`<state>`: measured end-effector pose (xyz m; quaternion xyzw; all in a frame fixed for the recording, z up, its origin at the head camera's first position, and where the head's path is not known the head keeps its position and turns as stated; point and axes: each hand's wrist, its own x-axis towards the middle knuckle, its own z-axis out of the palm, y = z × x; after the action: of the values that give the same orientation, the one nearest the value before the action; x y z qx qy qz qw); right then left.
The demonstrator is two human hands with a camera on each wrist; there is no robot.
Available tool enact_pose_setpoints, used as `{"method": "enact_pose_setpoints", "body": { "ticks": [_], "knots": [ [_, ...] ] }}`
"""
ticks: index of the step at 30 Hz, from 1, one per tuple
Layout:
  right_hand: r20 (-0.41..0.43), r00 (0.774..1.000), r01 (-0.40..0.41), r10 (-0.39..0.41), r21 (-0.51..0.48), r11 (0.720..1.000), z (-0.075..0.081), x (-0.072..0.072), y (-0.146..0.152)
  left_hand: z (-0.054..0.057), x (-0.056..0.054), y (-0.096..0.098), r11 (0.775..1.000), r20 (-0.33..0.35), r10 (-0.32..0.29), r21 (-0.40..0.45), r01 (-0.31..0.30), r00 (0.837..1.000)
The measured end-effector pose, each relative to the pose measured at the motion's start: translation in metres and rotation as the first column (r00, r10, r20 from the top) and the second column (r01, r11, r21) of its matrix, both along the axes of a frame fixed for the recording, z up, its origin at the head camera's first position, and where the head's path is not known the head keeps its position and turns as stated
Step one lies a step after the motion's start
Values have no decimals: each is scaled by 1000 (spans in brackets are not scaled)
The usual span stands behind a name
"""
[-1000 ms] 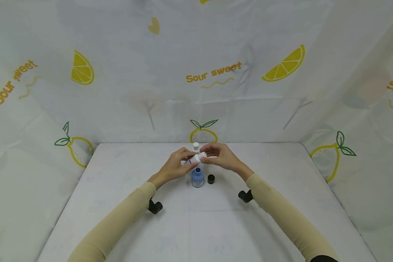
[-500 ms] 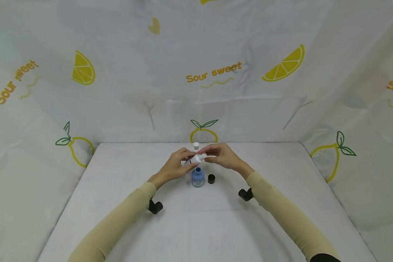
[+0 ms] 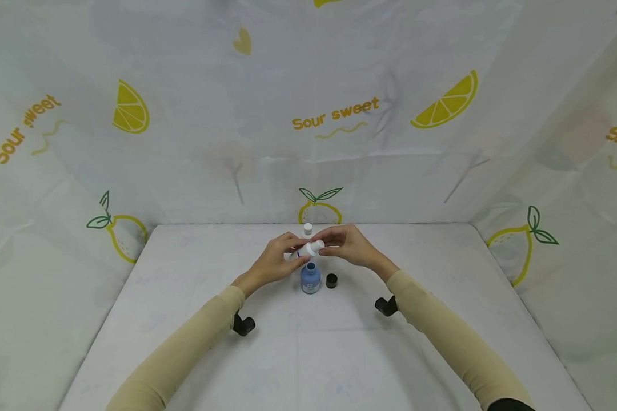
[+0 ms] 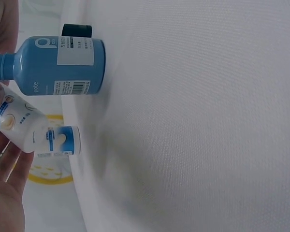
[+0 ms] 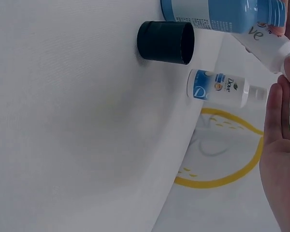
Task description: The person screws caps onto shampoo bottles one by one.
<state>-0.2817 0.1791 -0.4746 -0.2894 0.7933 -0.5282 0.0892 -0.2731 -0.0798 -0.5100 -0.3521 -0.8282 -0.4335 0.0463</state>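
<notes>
A small white Dove bottle point(image 3: 305, 250) is held tilted above the table in my left hand point(image 3: 276, 258), its capped end pointing up and to the right. The fingers and thumb of my right hand point(image 3: 351, 246) are around its white cap point(image 3: 317, 245), pinching it. In the right wrist view the thumb partly hides that cap. Just below the hands stands a blue bottle point(image 3: 311, 279), upright, its threaded neck uncovered. A black cap point(image 3: 331, 281) sits to its right. Behind the hands is another white Dove bottle point(image 5: 221, 88), upright with its white cap on.
A white cloth covers the table point(image 3: 298, 354). Its back edge meets a white curtain point(image 3: 267, 171) printed with lemons and lettering. Black camera mounts point(image 3: 244, 325) jut from both sleeves.
My right hand's fingers and thumb have shifted slightly at the cap, leaving more of it showing. The left hand keeps the white bottle in place; the standing bottle and black cap have not moved.
</notes>
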Motion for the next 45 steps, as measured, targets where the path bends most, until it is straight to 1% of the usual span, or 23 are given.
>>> {"method": "enact_pose_setpoints", "body": {
  "ticks": [4, 9, 15, 22, 26, 30, 37, 45],
  "knots": [
    [-4, 1000, 25, -25, 10, 1000, -2, 0, 0, -2, -1, 0, 1000, 0, -1, 5, 1, 1000],
    [-11, 999, 35, -34, 11, 999, -2, 1, -1, -3, -1, 0, 1000, -1, 2, 4, -2, 1000],
    [-14, 999, 51, -51, 31, 998, -1, 2, -3, -2, 0, -1, 1000, -1, 8, 12, -8, 1000],
    [-19, 994, 105, -104, 66, 992, 0, 3, -5, -2, -1, -1, 1000, -8, 22, -2, -22, 1000],
    [-33, 993, 119, -116, 72, 990, 0, 3, -6, -2, -1, -1, 1000, -12, 27, -5, -27, 1000],
    [-41, 991, 130, -128, 75, 989, -1, 3, -6, -2, -1, 0, 1000, -5, 26, 0, -26, 1000],
    [-28, 987, 160, -159, 82, 984, -1, 4, -7, -3, -1, 0, 1000, 18, 18, 15, -18, 1000],
    [-21, 982, 187, -186, 85, 979, -4, 3, -8, -2, 0, 1, 1000, -14, 17, 14, -17, 1000]
  ]
}}
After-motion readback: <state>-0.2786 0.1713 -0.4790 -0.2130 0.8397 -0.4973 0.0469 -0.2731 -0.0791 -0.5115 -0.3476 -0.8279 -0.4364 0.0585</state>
